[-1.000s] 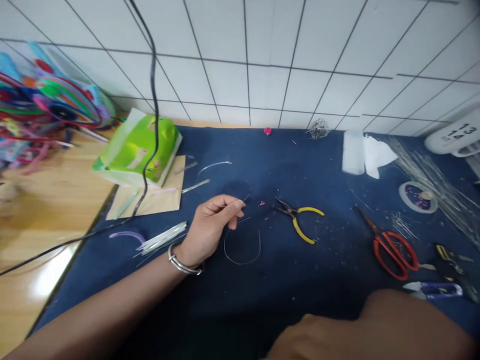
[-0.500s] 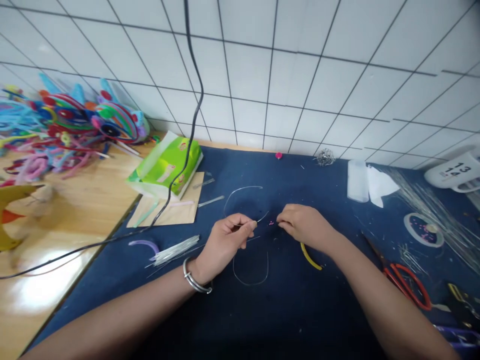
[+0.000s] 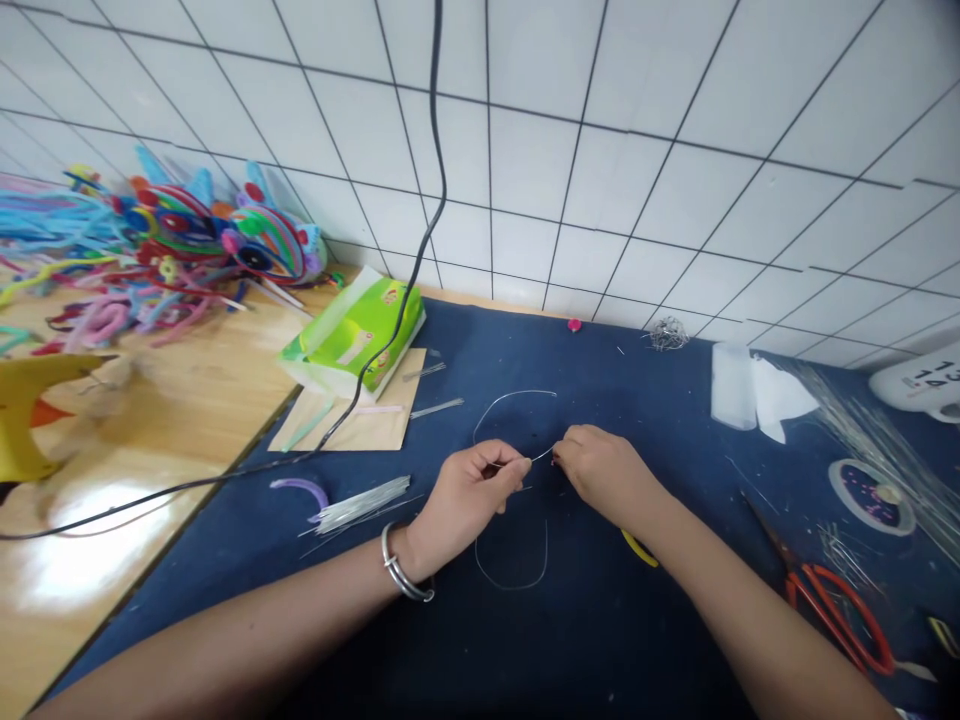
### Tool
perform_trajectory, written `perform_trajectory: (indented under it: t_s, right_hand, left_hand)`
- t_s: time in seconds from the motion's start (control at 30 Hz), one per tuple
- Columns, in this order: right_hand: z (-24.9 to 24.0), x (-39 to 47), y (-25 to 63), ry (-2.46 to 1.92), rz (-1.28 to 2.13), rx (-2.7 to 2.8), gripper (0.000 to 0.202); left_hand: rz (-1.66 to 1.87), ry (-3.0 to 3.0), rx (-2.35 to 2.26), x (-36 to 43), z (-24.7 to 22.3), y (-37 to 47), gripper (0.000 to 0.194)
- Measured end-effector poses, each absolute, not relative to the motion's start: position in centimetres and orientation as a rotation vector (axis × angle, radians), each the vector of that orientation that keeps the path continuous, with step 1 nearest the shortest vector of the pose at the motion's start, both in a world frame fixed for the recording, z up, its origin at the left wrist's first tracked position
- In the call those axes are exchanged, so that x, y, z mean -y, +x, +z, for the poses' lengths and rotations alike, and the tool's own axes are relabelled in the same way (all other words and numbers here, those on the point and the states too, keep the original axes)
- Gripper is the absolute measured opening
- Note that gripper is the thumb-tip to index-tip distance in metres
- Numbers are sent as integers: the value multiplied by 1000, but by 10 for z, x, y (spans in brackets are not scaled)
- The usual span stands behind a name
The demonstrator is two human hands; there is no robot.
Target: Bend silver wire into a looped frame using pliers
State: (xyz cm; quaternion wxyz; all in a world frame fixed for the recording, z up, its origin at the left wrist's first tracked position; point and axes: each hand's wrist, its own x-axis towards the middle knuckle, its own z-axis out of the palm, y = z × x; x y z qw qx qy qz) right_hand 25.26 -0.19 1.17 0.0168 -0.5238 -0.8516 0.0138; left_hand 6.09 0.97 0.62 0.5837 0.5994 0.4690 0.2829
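My left hand [image 3: 476, 490], wearing a silver bangle [image 3: 405, 570], pinches a thin metal wire [image 3: 541, 455] between thumb and forefinger. The wire curves up behind the hand in a wide loop, and its short end points right. Close by, the fingertips of my right hand [image 3: 600, 470] are pinched together at that end. A tiny pink bead [image 3: 553, 462] shows at them, mostly covered by the fingers. Below my left hand a bent wire [image 3: 514, 588] forms a U. Under my right wrist a yellow curved piece [image 3: 639, 548] is partly hidden.
Left are a wire bundle [image 3: 364, 503], a purple handle-like piece [image 3: 300, 487], a green tissue pack [image 3: 360, 335] and a yellow glue gun [image 3: 22, 420]. Right lie red-handled scissors [image 3: 840, 620], a round bead dish [image 3: 844, 480] and long wires [image 3: 885, 450]. A black cable [image 3: 439, 150] hangs in front.
My right hand has moved left to the wire's end. The pink beads seen between the hands are now mostly hidden by its fingers. The whole view has shifted slightly.
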Motion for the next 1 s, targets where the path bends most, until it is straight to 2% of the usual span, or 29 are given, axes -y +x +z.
perform_trajectory:
  t_s: [0.17,0.3,0.4,0.67,0.83,1.0]
  right_hand:
    - [17,3,242,-1660,-118,2729,15]
    - [11,1,246,-1638,-20,2630,14]
    - [5,-2,254,-1614,243,2416,13]
    - [15,-2,267,-1465,1292,1562,14]
    - [11,1,264,-1257,1529,1257,13]
    - [10,2,263,-1111,1610,1191,11]
  left_hand:
    - [663,1415,-1083,-10,7,61,24]
    - [656,1413,-1085,-9,9,61,24]
    - [648,1416,-1088,-9,10,61,24]
    - [635,1452,-999,-8,15,59,23]
    - [640,1478,-964,-5,15,59,23]
    - [660,1551,-983,-3,19,59,20]
